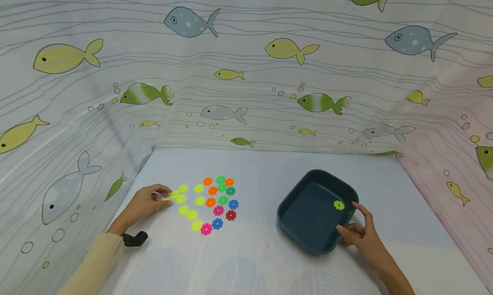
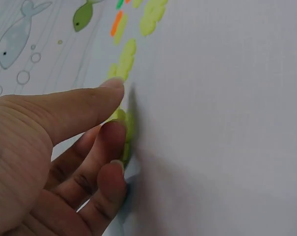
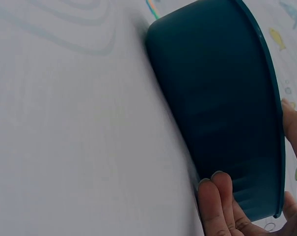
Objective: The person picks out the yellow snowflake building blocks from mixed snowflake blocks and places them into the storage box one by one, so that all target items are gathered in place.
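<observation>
My left hand (image 1: 144,203) reaches in at the left end of a group of flat, notched, flower-shaped plastic discs. Its fingertips are right at the yellow discs (image 1: 180,199), the thumb apart from the fingers. In the left wrist view a yellow disc (image 2: 129,127) shows just behind the fingertips, partly hidden by them. My right hand (image 1: 362,237) grips the near right side of a dark teal rectangular tray (image 1: 296,239), thumb at the rim and other fingers against the outer wall (image 3: 212,98). One yellow-green disc (image 1: 339,205) lies inside the tray.
Orange discs (image 1: 210,202), green discs (image 1: 223,200), blue discs (image 1: 217,223), pink discs (image 1: 206,229) and a red disc (image 1: 231,215) lie spread on the white table. A black strap end (image 1: 135,239) sticks out from the left wrist. Fish-patterned cloth (image 1: 269,124) surrounds the table.
</observation>
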Tool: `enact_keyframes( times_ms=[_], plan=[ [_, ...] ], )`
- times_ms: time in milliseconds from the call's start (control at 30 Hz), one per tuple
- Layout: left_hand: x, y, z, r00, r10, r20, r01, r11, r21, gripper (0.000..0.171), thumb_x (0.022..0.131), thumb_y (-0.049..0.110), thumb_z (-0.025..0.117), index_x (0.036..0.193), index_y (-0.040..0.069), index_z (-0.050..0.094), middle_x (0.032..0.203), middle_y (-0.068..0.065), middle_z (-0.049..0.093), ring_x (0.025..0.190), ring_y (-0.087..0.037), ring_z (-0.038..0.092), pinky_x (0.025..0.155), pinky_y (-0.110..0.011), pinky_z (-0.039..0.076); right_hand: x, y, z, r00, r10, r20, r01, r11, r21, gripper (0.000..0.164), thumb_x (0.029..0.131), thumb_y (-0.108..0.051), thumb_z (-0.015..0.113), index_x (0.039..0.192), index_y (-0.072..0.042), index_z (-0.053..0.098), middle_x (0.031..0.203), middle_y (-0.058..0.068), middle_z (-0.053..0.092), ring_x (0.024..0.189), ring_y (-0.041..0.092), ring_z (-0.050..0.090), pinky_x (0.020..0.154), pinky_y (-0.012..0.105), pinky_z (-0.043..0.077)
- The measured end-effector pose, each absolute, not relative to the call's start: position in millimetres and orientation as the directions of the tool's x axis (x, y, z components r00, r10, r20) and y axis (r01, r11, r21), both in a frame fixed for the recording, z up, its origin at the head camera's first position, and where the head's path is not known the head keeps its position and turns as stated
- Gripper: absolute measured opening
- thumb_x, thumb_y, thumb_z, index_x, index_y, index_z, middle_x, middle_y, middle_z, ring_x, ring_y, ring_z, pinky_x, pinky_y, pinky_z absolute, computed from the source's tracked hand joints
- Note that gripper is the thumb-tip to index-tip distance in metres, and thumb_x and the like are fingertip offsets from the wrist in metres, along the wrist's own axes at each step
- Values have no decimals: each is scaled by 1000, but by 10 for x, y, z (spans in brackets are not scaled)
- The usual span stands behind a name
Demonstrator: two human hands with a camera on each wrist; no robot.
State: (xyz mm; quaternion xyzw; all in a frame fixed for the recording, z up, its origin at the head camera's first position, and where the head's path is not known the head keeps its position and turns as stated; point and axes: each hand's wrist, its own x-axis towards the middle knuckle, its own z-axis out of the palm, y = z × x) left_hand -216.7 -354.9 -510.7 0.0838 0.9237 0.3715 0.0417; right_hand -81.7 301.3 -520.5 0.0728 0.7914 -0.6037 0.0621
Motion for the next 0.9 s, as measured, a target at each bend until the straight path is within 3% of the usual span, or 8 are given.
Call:
enact_keyframes(
  times_ms=[200,367,500,667,900],
  plan=[
    [-2143,-3629,-5122,-981,189,-46,106,716,690,42,88,30,84,121,10,70,111,-5,71,83,-18,62,73,-26,51,-811,3011,-5211,-982,44,-182,187,263,-946,90,102,-25,67,159,-39,-1,100,16,66,82,31,69,76,36,57],
    [-2114,-3674,-5126,-984,172,-53,86,711,698,41,88,31,84,121,10,71,100,-5,70,80,-18,60,68,-26,50,-807,3001,-5202,-982,47,-181,187,267,-945,90,102,-25,67,160,-39,-1,100,16,66,82,31,69,76,36,57],
    [-2082,-3672,-5104,-990,139,-37,78,738,670,40,87,31,85,117,8,72,104,-8,68,79,-20,55,64,-30,47,-806,3000,-5201,-982,46,-181,187,272,-944,91,102,-26,67,160,-39,-1,101,16,66,82,31,69,76,36,57],
    [-2076,-3656,-5097,-993,109,-46,58,785,616,38,87,34,85,111,7,72,107,-9,66,86,-21,58,70,-34,48,-803,3002,-5204,-982,45,-185,191,272,-943,91,102,-26,67,160,-39,-2,101,16,67,82,31,69,76,36,57],
    [-2107,-3661,-5111,-992,119,-39,71,790,609,36,85,31,87,103,8,67,97,-7,63,86,-22,57,72,-35,48,-811,3011,-5216,-983,39,-179,182,269,-946,90,103,-26,67,159,-39,-2,100,16,67,82,31,69,76,36,57]
  ],
)
